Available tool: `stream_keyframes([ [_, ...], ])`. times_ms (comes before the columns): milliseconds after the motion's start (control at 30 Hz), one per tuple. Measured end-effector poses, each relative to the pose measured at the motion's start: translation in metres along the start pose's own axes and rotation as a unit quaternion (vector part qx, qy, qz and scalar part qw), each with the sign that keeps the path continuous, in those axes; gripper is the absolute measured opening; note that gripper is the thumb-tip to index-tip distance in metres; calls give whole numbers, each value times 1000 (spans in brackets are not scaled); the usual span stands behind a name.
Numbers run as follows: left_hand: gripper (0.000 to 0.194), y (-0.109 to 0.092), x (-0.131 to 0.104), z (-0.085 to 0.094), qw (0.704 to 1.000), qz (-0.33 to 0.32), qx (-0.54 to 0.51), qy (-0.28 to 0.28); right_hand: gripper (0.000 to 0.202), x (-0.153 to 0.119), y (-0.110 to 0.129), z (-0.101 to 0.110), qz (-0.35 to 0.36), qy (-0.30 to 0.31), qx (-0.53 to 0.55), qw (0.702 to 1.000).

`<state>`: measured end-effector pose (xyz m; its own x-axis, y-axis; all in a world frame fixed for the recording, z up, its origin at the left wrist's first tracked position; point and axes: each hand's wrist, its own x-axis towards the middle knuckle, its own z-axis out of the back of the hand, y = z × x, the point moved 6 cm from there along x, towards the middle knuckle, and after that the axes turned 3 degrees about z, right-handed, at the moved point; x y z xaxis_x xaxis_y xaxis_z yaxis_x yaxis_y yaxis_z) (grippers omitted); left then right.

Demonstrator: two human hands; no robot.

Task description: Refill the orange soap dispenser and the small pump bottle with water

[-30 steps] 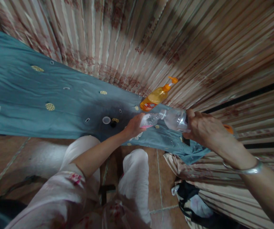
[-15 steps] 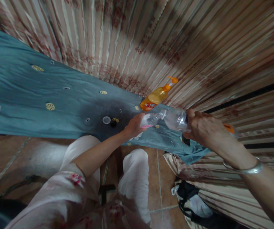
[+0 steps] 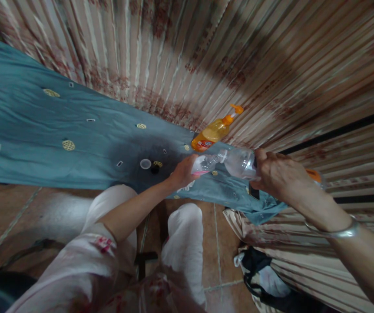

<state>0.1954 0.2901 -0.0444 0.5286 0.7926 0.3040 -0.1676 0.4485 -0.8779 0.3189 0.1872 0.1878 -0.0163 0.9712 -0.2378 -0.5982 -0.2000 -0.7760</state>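
My left hand (image 3: 184, 173) is closed around a small clear bottle (image 3: 209, 162) with some pink at its lower side. From the right, my right hand (image 3: 276, 174) grips a larger clear plastic bottle (image 3: 239, 162), tilted so its mouth meets the small bottle's neck. An orange label (image 3: 313, 175) on the large bottle shows beyond my fingers. Just behind the two necks stands a pump bottle (image 3: 210, 134) of yellow liquid with an orange pump top. Left of my left hand lie a round white cap (image 3: 145, 164) and a small black cap (image 3: 154, 169).
A blue-green cloth (image 3: 102, 143) with yellow prints covers the narrow surface. A pleated, flowered curtain (image 3: 173, 61) hangs behind and to the right. Under my right hand lies a dark flat object (image 3: 254, 191). A black bag (image 3: 261, 269) lies on the tiled floor at the lower right.
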Motion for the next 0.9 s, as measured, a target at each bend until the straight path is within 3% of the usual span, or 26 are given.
stream_keyframes([
  [400,57,-1,0,1,1000,6,3,6,37,1,-1,6,-15,34,15,999],
  [633,54,0,0,0,1000,-1,0,-2,40,1,-1,-3,-6,-13,2,1000],
  [900,56,3,1,-1,1000,-1,1,-4,44,2,-4,-8,3,-6,36,999],
])
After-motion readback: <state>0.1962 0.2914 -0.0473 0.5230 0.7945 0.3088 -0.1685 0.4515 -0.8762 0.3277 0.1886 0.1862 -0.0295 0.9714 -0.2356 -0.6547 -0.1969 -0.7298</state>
